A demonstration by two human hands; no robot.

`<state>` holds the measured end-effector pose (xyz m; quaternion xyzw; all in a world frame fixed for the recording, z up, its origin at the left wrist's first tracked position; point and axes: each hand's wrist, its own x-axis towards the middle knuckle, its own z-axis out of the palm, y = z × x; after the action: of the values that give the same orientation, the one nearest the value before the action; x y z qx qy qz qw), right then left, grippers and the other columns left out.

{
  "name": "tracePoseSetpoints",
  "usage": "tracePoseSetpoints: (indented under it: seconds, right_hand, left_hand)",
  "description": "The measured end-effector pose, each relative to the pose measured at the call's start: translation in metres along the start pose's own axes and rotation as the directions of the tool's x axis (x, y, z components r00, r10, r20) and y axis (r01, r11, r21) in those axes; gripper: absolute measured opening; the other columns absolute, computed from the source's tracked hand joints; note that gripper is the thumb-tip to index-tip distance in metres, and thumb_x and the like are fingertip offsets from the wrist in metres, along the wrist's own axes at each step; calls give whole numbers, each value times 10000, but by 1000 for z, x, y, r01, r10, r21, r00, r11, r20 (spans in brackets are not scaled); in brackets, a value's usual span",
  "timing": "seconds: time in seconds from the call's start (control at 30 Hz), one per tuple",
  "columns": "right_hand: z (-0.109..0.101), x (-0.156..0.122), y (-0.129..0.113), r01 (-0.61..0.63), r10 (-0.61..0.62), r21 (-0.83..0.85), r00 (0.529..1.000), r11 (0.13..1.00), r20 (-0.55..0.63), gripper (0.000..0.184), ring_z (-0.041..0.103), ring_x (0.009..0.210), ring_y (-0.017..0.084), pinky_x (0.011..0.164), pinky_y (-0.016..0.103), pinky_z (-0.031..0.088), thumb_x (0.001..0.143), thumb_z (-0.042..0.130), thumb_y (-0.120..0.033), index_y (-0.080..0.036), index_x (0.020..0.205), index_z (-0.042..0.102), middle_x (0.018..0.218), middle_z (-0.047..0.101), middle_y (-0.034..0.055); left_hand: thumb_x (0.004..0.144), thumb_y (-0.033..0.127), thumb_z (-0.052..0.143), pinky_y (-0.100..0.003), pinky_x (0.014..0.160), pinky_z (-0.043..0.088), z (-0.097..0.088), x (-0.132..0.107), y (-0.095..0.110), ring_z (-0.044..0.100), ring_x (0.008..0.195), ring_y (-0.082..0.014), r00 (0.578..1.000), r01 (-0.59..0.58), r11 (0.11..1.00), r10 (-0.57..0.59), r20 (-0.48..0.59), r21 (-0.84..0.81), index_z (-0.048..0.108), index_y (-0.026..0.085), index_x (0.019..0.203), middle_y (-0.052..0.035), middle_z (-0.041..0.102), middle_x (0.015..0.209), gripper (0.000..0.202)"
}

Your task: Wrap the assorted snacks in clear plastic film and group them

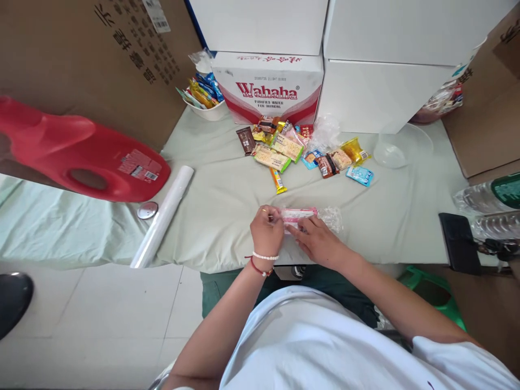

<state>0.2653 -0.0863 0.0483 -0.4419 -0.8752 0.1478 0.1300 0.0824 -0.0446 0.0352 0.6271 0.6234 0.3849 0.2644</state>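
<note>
My left hand (267, 230) and my right hand (318, 238) meet over a pink snack packet (298, 214) that lies on the pale green cloth (227, 206). The left hand's fingers are curled and pinch the packet's left end. My right hand's fingers press on its lower edge. A clear plastic bag (331, 218) sticks out to the right of the packet. A bead bracelet and a red string sit on my left wrist.
A pile of assorted snack packets (300, 151) lies beyond my hands, in front of a Wahaha carton (266, 86) and white boxes (382, 92). A white bowl of snacks (205, 103), a clear roll (162, 216), a red jug (81, 157), a clear bowl (400, 146), a black phone (459, 241) and water bottles (491, 203) surround the cloth.
</note>
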Motion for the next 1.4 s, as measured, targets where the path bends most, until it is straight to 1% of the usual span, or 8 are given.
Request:
tracePoseSetpoints:
  seconds: [0.27,0.43,0.6,0.73,0.87,1.07,1.17,1.4]
  right_hand:
    - [-7,-24,9,-35,126,383,968,923,-216,318,609,1172,258,1040,466,540,1032,474,-183,-237,1229,719,1230,688,114]
    - [-8,-34,42,-462,522,245,720,852,-458,402,562,1238,348,1068,565,498,1004,585,-403,-187,1333,662,1315,614,195]
    - [-3,-37,59,-463,576,360,747,810,-333,272,568,1247,337,1073,547,479,929,646,-482,-219,974,697,1304,637,162]
    - [-20,-20,42,-440,673,612,708,657,-215,246,623,821,208,783,335,523,938,626,-485,-241,916,615,904,680,32]
    - [-29,24,17,-381,495,469,857,797,-146,112,585,777,186,743,295,453,955,581,-330,-233,902,600,842,660,17]
    - [-12,63,14,-381,410,295,911,876,-40,146,596,845,215,772,312,421,987,490,-274,-219,885,579,885,670,64]
    - [-8,56,19,-355,431,400,895,845,-117,187,578,795,201,748,300,415,1002,478,-339,-223,889,571,828,647,37]
    - [-2,46,19,-341,484,529,861,777,-156,219,558,754,186,708,290,407,993,490,-398,-227,892,582,770,609,0]
  left_hand:
    - [1061,325,437,-518,1223,447,22,-55,10,524,1466,-296,854,-482,863,425,300,149,480,161,1536,-172,605,1527,504]
    - [1042,311,474,-547,1264,382,32,-65,-8,375,1584,-319,806,-580,757,477,351,301,218,169,1688,-177,417,1683,709]
    - [1031,297,494,-508,1269,381,35,-65,-8,363,1591,-302,795,-604,721,509,331,340,161,137,1698,-184,414,1680,763]
    - [1024,283,495,-490,1289,355,36,-66,-7,331,1607,-288,792,-608,713,512,334,350,217,117,1682,-180,406,1687,734]
    - [997,237,502,-529,1284,362,39,-66,-9,339,1601,-316,796,-597,739,496,348,311,368,83,1612,-215,460,1647,648]
    - [895,181,524,-624,1265,370,19,-52,-21,356,1587,-339,785,-552,822,569,244,-142,420,167,1537,-221,499,1586,651]
    - [946,189,478,-587,1225,431,11,-46,-25,374,1577,-306,865,-445,826,497,75,-345,423,236,1477,-197,391,1644,535]
    - [1017,177,482,-526,1100,502,24,-32,-23,599,1293,-272,937,-347,938,347,-40,5,709,219,1160,-148,620,1417,272]
